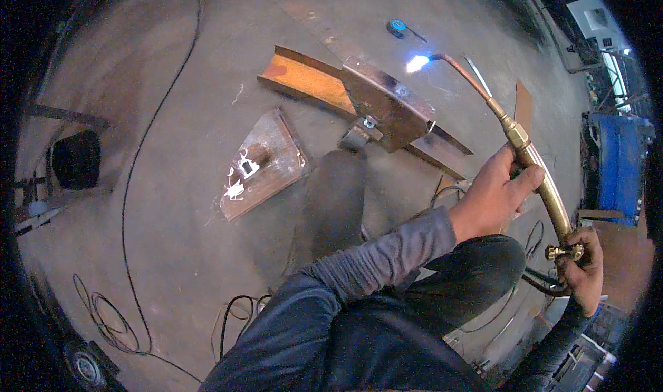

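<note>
A brass gas torch (550,193) with a thin bent copper tip is held in both hands on the right. A bright white-blue flame (418,63) burns at its tip. My left hand (492,193) is closed round the torch body below the brass nut. At the rear end, my right hand (584,269) has its fingers on the valve knobs (565,252). Left of the flame lies a rusty steel channel (307,80) with a darker steel piece (390,105) across it, apart from the flame. A small cylindrical metal part (358,135) sits against the near side.
A brown steel plate (269,168) with white marks and a hole lies on the concrete floor. Beyond the channel is a blue tape measure (396,27). A black cable (131,164) runs down the left, with coiled wire (103,316) near it. Dark hoses (545,285) trail from the torch.
</note>
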Tool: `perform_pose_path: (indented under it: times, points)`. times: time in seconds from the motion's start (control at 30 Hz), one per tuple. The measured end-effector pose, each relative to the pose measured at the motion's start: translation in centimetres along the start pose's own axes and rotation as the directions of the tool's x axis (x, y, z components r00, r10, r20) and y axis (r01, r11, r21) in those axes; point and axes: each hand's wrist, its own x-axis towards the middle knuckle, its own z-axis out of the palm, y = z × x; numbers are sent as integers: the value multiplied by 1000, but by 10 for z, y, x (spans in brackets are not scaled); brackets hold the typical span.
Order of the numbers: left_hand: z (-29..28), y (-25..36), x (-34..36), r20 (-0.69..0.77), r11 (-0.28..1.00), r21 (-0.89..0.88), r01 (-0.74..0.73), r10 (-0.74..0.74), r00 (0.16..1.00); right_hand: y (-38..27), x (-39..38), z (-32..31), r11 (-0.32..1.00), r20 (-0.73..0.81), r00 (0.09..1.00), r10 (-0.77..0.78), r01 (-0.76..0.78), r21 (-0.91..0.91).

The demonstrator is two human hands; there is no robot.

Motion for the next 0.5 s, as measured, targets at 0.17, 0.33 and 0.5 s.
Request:
perform_pose_path:
  times: [0.17, 0.33, 0.5]
  points:
    - [-6, -6, 6, -88, 997, 81, -20, 27, 996, 1, -1, 21, 1000, 40, 999, -26, 26, 8]
    - [-31, -16, -9, -69, 983, 105, 152, -145, 987, 9, -9, 57, 982, -43, 998, 53, -44, 186]
    - [-39, -29, -13, -78, 978, 73, 195, -189, 979, 36, -9, 65, 956, -71, 996, -56, 74, 285]
